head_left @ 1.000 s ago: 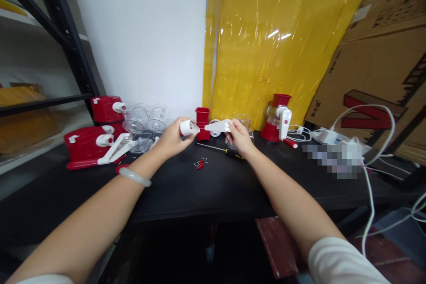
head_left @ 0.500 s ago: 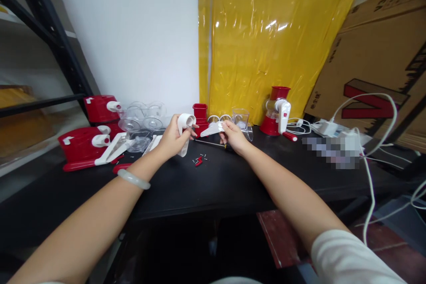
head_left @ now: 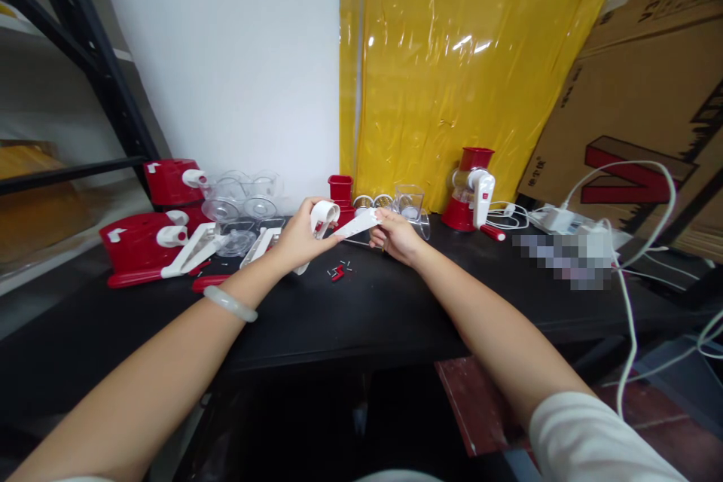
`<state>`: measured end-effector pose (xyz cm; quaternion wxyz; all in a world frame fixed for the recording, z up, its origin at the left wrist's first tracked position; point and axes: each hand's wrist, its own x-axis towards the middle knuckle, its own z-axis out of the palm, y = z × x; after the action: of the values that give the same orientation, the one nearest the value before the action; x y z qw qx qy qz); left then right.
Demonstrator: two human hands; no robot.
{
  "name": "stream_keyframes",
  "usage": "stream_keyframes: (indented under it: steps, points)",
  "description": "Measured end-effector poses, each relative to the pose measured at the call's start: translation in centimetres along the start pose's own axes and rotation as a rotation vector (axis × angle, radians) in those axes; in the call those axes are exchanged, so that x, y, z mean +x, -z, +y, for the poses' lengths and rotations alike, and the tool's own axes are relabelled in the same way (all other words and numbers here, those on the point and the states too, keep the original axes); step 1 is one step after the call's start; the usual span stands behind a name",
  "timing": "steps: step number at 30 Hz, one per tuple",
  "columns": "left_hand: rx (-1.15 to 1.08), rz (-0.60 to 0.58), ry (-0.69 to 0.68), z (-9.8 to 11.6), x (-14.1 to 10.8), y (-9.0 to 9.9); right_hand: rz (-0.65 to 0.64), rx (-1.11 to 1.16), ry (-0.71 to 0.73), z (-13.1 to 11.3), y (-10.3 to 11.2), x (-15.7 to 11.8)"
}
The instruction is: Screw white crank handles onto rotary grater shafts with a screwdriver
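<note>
My left hand (head_left: 300, 239) is closed round a white part with a ring-shaped end (head_left: 324, 215), held above the black table (head_left: 339, 324). My right hand (head_left: 400, 236) pinches the wide end of a flat white tapered piece (head_left: 360, 224). The narrow end of that piece reaches my left thumb, beside the ring-shaped part. Below the hands, small red pieces (head_left: 337, 273) lie on the table with several screws around them. A thin metal rod lies behind the tapered piece, partly hidden by my right hand.
Red housings (head_left: 138, 248) with white cranks and clear plastic parts (head_left: 242, 199) stand at the left. A red box-shaped part (head_left: 340, 196) is behind my hands. An assembled red grinder (head_left: 468, 192), white cables and a power strip (head_left: 556, 218) are at the right.
The ring-shaped part has turned and moved slightly right in my left hand. The tapered piece has come closer to it, and its narrow end now meets my left thumb.
</note>
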<state>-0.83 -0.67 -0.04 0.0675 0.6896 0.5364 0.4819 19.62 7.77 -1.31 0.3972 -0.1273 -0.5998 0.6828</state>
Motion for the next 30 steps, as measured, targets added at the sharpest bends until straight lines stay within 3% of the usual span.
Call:
stream_keyframes:
  steps: [4, 9, 16, 24, 30]
  points:
    - [0.016, -0.056, -0.03, 0.0, -0.1, 0.0, 0.015, 0.003, -0.038, -0.1, -0.1, -0.1]
    - [0.109, -0.034, -0.028, 0.6, -0.2, 0.1, 0.03, 0.018, -0.062, -0.1, -0.2, -0.1]
    - [0.186, -0.032, 0.02, 0.4, -0.1, 0.3, 0.234, -0.013, -0.083, -0.3, 0.2, 0.5]
    - [0.193, -0.017, -0.005, 0.3, -0.1, 0.0, 0.165, -0.16, 0.014, 0.6, 0.7, 0.7]
    - [0.058, -0.065, 0.18, 0.2, -0.2, -0.4, 0.234, -0.165, 0.085, 0.7, 1.3, 1.1]
